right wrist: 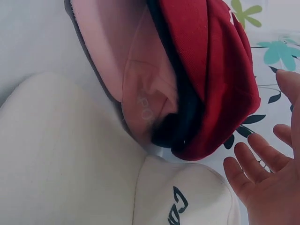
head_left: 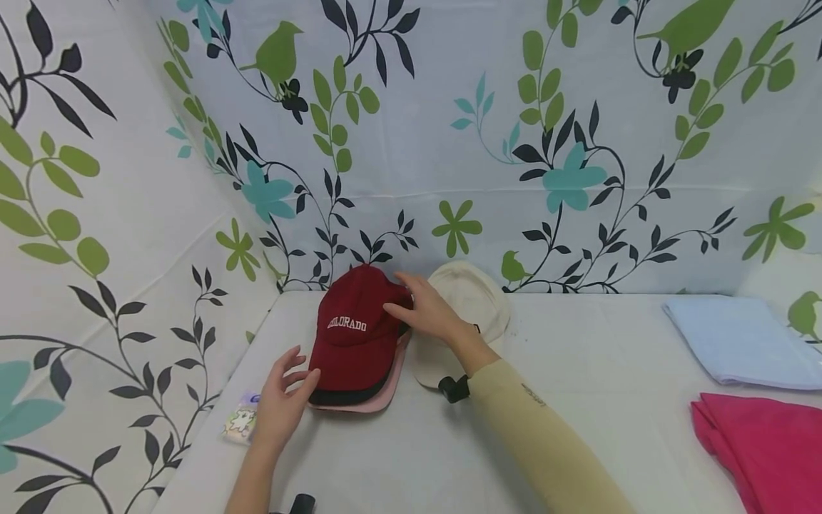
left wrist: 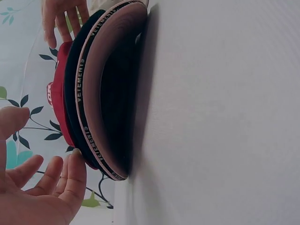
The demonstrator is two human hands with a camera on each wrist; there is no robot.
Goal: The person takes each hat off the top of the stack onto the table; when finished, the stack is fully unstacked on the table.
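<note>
A red cap (head_left: 359, 350) lettered COLORADO sits on top of a stack at the back of the table. Below it show a dark cap's brim (left wrist: 71, 89) and a pink cap (right wrist: 154, 79) whose brim edge reads VETEMENTS. My left hand (head_left: 282, 400) is at the stack's left side, its fingers loosely bent, and one fingertip appears to touch the brim edge in the left wrist view. Beside the red crown, my right hand (head_left: 430, 310) has its fingers spread; the right wrist view shows a gap between them and the cap. To the right lies a cream cap (head_left: 465, 293), partly behind my right wrist.
A small packet (head_left: 240, 422) with a cartoon picture lies left of my left hand. At the right of the white table (head_left: 578, 371) are a folded light blue cloth (head_left: 738, 343) and a bright pink cloth (head_left: 764, 442). Patterned fabric (head_left: 411, 143) hangs behind and at the left.
</note>
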